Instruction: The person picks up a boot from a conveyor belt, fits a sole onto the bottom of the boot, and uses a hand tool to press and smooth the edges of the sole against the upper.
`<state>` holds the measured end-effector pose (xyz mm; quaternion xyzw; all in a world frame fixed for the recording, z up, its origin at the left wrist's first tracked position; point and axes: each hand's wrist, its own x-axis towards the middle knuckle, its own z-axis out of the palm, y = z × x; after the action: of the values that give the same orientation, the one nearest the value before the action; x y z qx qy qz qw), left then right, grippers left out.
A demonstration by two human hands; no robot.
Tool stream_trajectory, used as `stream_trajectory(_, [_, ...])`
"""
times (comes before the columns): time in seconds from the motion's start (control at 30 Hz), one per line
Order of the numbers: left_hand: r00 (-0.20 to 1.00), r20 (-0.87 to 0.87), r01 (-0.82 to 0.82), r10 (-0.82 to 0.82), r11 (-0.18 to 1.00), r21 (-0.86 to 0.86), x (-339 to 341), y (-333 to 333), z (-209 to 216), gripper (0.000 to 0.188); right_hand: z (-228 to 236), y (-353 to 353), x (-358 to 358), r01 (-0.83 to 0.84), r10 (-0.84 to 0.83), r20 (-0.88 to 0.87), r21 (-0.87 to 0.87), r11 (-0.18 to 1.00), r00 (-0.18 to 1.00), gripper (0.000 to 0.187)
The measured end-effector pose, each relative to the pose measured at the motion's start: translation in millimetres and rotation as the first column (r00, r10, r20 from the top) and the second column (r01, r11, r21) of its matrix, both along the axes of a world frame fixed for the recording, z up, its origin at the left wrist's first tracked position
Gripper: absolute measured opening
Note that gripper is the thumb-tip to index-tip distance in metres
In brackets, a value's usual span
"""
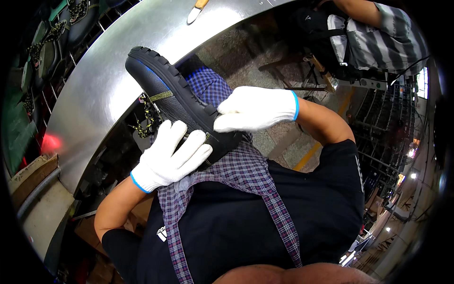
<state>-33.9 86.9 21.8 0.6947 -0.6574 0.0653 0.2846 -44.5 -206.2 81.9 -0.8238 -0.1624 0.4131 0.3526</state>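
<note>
A black leather work boot (176,103) lies on its side across my lap, its toe against the metal bench edge. Its thick lugged sole (182,85) faces right, and yellow stitching crosses the upper. Black-and-yellow laces (150,113) hang on its left side. My left hand (165,158), in a white knit glove, grips the upper near the heel with bent fingers. Also gloved in white, my right hand (257,110) is closed, its fingertips against the sole's edge near the heel. Whatever sits between those fingertips is hidden.
A curved metal bench (101,83) runs along the left and far side, with a wooden-handled knife (196,11) on it. More boots (47,42) stand on a rack at the far left. Another person in a striped shirt (383,42) sits at the far right.
</note>
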Motion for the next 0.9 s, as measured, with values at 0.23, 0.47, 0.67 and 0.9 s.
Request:
stream_trajectory(0.23, [0.99,0.114,0.067,-0.08,0.991,0.116,0.1,2.9,-0.5,0.042,2.6,12.8,-5.8,-0.275,0.327,0.132,-0.31,0.91,0.936,0.066])
stream_trajectory(0.47, [0.999,0.043,0.032,-0.033,0.999,0.036,-1.4,4.6,0.8,0.04,-27.5,-1.3,2.6,-0.095,0.112,0.062,-0.228,0.969,0.992,0.071])
stream_trajectory(0.67, [0.999,0.02,0.026,-0.029,0.992,0.122,-1.8,13.0,-0.9,0.044,-71.0,-2.6,47.5,0.529,-0.505,-0.157,0.269,0.805,0.849,0.068])
stream_trajectory(0.9, [0.998,0.055,-0.014,0.01,0.996,0.086,-7.1,15.3,-2.6,0.046,-80.4,50.0,117.3,0.39,-0.689,0.04,0.8,0.456,0.724,0.072])
